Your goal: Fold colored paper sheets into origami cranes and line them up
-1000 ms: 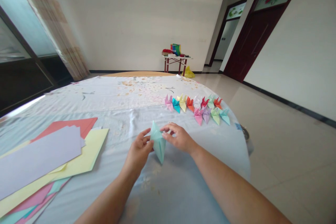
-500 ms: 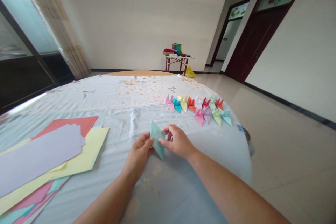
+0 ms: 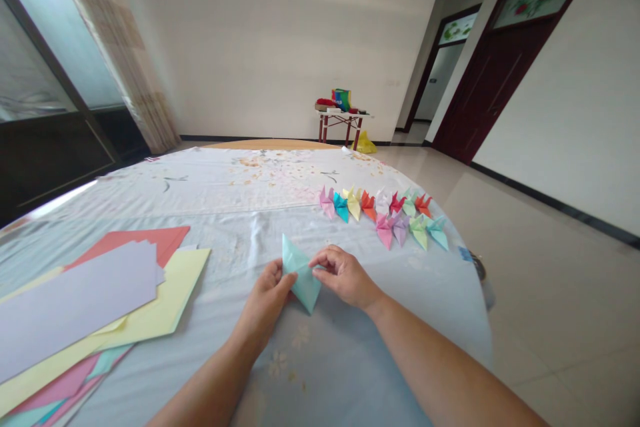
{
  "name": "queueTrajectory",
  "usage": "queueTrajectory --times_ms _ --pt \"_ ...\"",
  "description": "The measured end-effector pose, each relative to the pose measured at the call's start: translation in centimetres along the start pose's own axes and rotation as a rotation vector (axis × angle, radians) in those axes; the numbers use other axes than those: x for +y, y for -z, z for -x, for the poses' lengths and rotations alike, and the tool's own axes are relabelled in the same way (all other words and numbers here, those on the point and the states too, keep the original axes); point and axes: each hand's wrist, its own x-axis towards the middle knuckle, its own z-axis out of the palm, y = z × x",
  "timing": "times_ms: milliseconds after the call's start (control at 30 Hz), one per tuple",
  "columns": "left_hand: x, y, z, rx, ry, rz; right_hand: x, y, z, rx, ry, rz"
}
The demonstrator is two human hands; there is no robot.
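A folded mint-green piece of origami paper (image 3: 301, 275), pointed at its top and bottom, is held just above the tablecloth (image 3: 360, 360). My left hand (image 3: 271, 290) grips its left edge, thumb on the near face and the other fingers partly hidden behind. At its right edge, the thumb and forefinger of my right hand (image 3: 345, 273) pinch the paper. Farther off to the right stand several folded paper cranes (image 3: 385, 230) in pink, purple, yellow, red, green and blue, set in two rows.
On the left lies a stack of coloured paper, with a lilac sheet (image 3: 85, 303) on top, a yellow sheet (image 3: 187, 280) and a red sheet (image 3: 173, 240) under it. Beyond the round table, a small stand (image 3: 343, 117) holds a colourful bag beside the wall.
My right hand has shifted slightly right, its thumb moving from the paper's front face to the right edge. The folded paper shows wider now. The whole view has moved slightly.
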Motion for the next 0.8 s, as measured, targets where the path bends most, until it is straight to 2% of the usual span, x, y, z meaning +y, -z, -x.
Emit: queueTrajectory --times_ms 133,267,433,567,800 --pt "-0.1 0.1 -0.1 -0.014 0.0 0.022 0.3 0.3 -0.1 -0.011 0.007 -0.007" --pt "-0.4 0.8 -0.5 0.023 -0.03 0.014 0.7 0.5 -0.1 -0.033 -0.013 -0.005" --pt "0.2 1.5 -0.8 0.022 -0.04 0.074 0.9 1.4 -0.1 -0.166 -0.034 -0.016" --pt "0.4 1.5 -0.7 0.02 0.007 0.121 0.6 2.1 0.0 -0.255 0.057 0.047" --pt "0.3 1.6 -0.7 0.053 0.095 0.143 1.0 2.1 -0.1 -0.175 0.256 0.221"
